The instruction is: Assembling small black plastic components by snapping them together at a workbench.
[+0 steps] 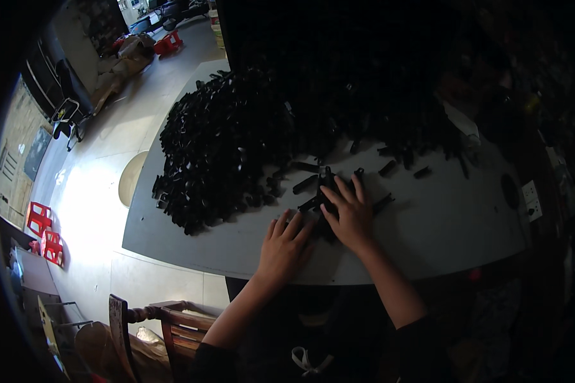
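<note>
Dark plastic-looking pieces lie loose on a grey tabletop (428, 236) in front of me. My left hand (284, 247) rests near the table's front edge, fingers stretched out and slightly apart, its tips beside a few black pieces. Just to the right, my right hand (351, 217) spreads its fingers over a small cluster of long black pieces (327, 175), touching them. Shadow hides what lies between and under the two hands. A big heap of small shiny black parts (211, 147) covers the table's left and far side.
More scattered black pieces (388, 168) lie beyond my right hand. Behind them the scene is very dark. A wooden chair (179, 332) stands at lower left, with red stools (39, 218) on the floor farther left. A wall socket (531, 200) is at the right.
</note>
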The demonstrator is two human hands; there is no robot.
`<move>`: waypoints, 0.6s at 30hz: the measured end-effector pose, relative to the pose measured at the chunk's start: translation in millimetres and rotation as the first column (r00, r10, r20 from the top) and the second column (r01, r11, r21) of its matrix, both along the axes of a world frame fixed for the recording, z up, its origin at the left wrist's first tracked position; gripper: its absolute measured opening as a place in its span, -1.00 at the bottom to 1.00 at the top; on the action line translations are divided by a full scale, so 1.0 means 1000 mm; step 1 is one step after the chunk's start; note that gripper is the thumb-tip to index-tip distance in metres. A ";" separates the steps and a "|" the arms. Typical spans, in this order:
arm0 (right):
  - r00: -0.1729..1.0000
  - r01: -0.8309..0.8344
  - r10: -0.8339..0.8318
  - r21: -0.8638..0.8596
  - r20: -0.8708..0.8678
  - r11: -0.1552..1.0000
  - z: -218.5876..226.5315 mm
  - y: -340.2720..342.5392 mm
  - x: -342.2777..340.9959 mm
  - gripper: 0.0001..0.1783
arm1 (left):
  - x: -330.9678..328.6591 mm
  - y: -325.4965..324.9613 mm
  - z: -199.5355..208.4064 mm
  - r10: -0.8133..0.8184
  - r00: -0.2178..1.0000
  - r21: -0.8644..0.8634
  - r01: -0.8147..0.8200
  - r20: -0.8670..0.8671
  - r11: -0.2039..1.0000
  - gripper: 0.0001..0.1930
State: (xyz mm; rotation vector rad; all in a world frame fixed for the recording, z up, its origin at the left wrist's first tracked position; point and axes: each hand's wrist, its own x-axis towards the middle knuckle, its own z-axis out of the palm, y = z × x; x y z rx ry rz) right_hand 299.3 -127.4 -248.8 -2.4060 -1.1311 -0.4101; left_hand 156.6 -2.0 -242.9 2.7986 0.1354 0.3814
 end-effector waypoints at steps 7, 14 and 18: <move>0.997 -0.079 0.079 0.184 0.003 0.980 0.030 -0.015 -0.021 -0.65 | -0.020 0.011 0.009 0.040 0.989 -0.075 -0.029 0.142 0.997 -0.58; 0.930 -0.169 0.169 0.031 -0.327 0.985 0.028 -0.068 -0.089 -0.74 | -0.071 0.009 0.017 0.319 0.892 -0.515 -0.118 0.321 0.849 -0.85; 0.943 -0.094 0.077 -0.035 -0.324 0.995 0.025 -0.061 -0.098 -0.72 | -0.076 -0.012 0.009 0.198 0.950 -0.311 -0.118 0.241 0.943 -0.84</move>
